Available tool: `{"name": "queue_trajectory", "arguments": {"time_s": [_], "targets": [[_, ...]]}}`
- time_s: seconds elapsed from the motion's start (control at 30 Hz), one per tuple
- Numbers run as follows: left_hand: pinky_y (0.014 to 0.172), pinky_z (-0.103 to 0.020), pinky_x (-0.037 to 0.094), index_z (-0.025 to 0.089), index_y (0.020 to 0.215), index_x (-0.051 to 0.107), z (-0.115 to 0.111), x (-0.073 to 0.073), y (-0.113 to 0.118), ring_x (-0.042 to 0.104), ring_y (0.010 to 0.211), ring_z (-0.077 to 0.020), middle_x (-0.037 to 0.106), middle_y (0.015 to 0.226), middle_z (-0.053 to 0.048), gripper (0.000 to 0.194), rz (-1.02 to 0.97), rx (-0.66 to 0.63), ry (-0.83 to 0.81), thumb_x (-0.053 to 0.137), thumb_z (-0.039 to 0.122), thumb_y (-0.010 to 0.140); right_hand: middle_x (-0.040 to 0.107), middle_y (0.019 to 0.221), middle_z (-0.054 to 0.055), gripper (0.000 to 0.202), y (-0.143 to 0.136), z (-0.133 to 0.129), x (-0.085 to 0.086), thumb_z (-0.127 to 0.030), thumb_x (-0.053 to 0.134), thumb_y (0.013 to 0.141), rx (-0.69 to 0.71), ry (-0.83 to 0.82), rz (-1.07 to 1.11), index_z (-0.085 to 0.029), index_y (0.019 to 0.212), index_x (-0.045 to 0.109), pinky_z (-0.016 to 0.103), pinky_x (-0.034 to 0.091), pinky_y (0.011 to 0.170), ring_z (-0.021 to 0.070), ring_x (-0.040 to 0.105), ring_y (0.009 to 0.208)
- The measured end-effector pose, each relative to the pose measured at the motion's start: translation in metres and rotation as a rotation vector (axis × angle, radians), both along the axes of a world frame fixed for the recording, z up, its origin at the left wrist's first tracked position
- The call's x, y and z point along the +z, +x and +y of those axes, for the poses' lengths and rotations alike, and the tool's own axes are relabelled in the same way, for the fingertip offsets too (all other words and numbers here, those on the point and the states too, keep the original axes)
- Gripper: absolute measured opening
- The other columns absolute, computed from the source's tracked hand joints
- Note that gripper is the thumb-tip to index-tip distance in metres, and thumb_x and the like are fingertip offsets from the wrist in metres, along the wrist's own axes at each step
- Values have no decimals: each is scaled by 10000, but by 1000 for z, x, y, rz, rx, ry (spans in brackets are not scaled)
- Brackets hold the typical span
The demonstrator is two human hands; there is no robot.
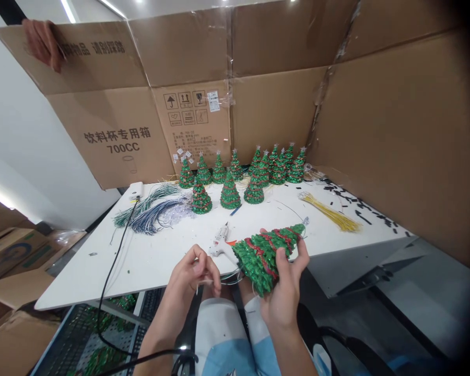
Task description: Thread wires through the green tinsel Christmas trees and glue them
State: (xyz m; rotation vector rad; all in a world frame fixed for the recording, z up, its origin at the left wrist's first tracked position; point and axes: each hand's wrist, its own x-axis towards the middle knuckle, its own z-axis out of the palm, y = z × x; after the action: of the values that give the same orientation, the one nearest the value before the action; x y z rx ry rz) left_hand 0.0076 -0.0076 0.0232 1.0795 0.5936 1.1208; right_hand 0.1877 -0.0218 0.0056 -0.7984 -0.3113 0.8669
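Observation:
A green tree ornament point(258, 256) with red garland and a clear star at its tip lies tilted in my right hand point(285, 287), the thumb across its side and the tip pointing right. My left hand point(198, 271) is left of the tree's base, its fingers curled together in a pinch around a thin pale wire. The wire runs below the fingers toward the tree's base. Behind the tree, a white glue gun point(221, 237) with an orange part rests on the white table point(172, 261), partly hidden by the tree.
Several small trees point(230, 192) stand at the back before cardboard walls point(274, 109). Blue and green wire bundles point(151, 214) lie left, yellow wires point(331, 211) and black bits right. A black cable point(113, 266) hangs off the left edge. Another person's hand point(43, 44) grips the cardboard.

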Motion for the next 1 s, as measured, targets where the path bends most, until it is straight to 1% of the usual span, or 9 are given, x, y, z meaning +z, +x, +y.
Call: {"name": "queue_trajectory", "arguments": {"time_s": [0.1,0.17,0.3,0.4,0.5,0.63,0.8,0.9,1.0], "targets": [[644,-298,514,206,858,608,-1,1,0,614,621,-188,719,718,-58,477,57,1,-25,650,661,994,635,1634,150,1010,1,0,1,-568,890,904,8,6,-11,-435,1724,317,670,586,1131,378,738,1366],[626,-291,499,193,879,663,-1,1,0,592,605,-181,696,687,-45,547,206,25,-14,636,725,1003,645,1624,157,1017,1,0,3,-567,894,897,16,13,-21,-423,1724,320,673,577,1140,382,729,1378],[718,-291,495,178,1016,801,-2,-1,2,618,714,-186,683,737,-26,428,617,93,141,763,604,999,652,1613,162,1046,0,0,5,-554,909,881,10,27,-37,-394,1727,314,669,561,1161,372,715,1391],[743,-303,481,207,1045,847,-2,-3,6,633,766,-201,719,795,-39,345,772,156,278,707,522,1047,647,1616,159,1041,0,-1,5,-551,910,879,2,14,-46,-378,1719,321,674,524,1199,357,726,1367],[680,-293,427,214,910,817,-1,-7,11,579,714,-184,701,766,-25,298,857,208,378,695,446,1054,628,1638,158,1037,0,-1,3,-560,896,888,10,0,-65,-381,1721,305,675,501,1220,357,716,1377],[618,-278,357,214,803,708,0,-11,16,469,617,-152,536,631,44,283,933,265,390,760,407,1004,569,1697,159,1067,-2,-1,1,-531,900,889,5,24,-82,-386,1734,265,654,505,1225,347,700,1394],[621,-277,324,219,804,656,2,-15,16,439,616,-150,481,632,60,316,1010,197,418,683,411,1053,541,1718,163,1081,-5,-3,1,-502,887,911,-1,42,-85,-394,1760,226,638,520,1217,338,701,1393],[626,-286,303,224,801,624,4,-18,15,448,618,-154,470,639,62,282,1050,148,440,643,335,1060,562,1691,167,1102,-8,-4,-1,-507,890,912,-8,40,-114,-402,1774,211,653,516,1211,343,703,1386],[638,-290,307,232,846,613,6,-23,12,465,626,-162,503,664,58,218,1065,140,453,602,271,1060,599,1652,177,1177,-11,-6,-1,-510,908,894,-2,39,-134,-415,1795,157,677,514,1199,361,707,1386]]}}
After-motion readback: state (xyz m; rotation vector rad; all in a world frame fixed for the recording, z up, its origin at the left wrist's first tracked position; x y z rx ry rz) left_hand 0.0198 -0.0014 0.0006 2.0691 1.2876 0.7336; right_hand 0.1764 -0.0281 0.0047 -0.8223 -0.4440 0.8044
